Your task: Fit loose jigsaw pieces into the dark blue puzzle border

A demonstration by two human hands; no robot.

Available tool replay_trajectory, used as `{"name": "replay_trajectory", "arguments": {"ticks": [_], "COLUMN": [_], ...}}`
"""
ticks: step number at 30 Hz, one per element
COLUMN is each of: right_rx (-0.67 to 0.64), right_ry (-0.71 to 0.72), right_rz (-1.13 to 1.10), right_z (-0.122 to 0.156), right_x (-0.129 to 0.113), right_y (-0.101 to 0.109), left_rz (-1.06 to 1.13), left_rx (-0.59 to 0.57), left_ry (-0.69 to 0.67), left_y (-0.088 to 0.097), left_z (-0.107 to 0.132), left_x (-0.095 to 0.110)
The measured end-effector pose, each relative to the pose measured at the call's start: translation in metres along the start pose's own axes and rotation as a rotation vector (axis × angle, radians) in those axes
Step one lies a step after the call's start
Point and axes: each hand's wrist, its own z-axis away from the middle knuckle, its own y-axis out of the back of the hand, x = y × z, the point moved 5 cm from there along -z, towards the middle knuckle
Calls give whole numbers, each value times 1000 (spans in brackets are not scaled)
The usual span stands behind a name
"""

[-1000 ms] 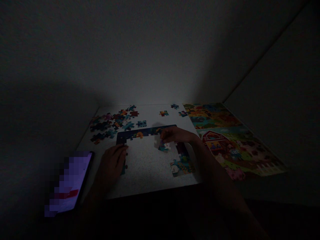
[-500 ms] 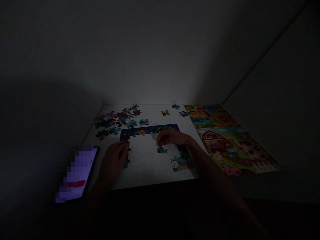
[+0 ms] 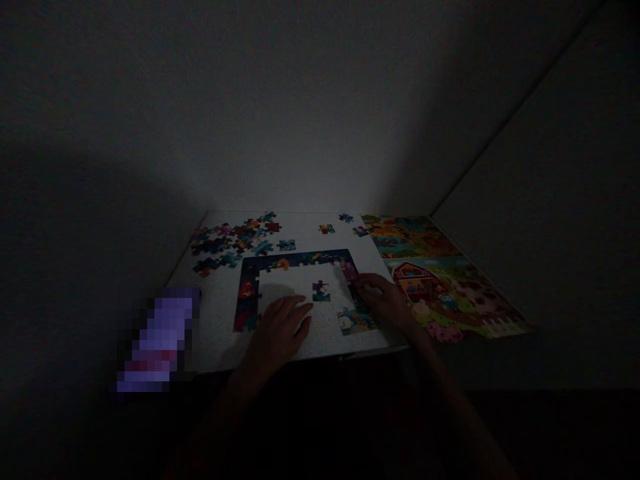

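A partly assembled jigsaw border (image 3: 300,259), dark blue with colourful figures, lies on the white tabletop. My left hand (image 3: 283,330) is over the lower left of the space inside it, fingers spread and nothing held. At the border's right side is my right hand (image 3: 385,300); its fingers are slightly apart and touch or hover at the edge pieces, and I see nothing held. A loose jigsaw piece (image 3: 321,291) with purple and teal on it lies inside the border, between the hands. A joined corner section (image 3: 356,320) is at the lower right.
A heap of loose jigsaw pieces (image 3: 235,240) spreads over the back left. Several single pieces, one of them yellow and teal (image 3: 327,229), lie at the back. A farm picture (image 3: 455,297) and another picture (image 3: 413,235) are on the right. A lit phone (image 3: 163,333) stands at the left edge.
My left hand has left the border's left side and moved right and down. My right hand has let go of the purple and teal piece inside the border and moved right to the border's side.
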Motion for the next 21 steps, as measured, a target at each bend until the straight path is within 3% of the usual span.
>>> {"name": "replay_trajectory", "arguments": {"ticks": [3,7,12,21], "right_rx": [63,131,98,65], "right_ry": [27,42,75,86], "right_rz": [124,206,318,352], "right_z": [38,68,71,68], "right_x": [0,-3,-6,-7], "right_y": [4,-4,-16,-16], "left_rz": [21,34,18,53], "left_rx": [-78,-158,-200,-113], "left_ry": [20,33,31,33], "left_y": [-23,-36,-36,-26], "left_z": [-15,-34,-38,-10], "left_x": [11,6,4,17]}}
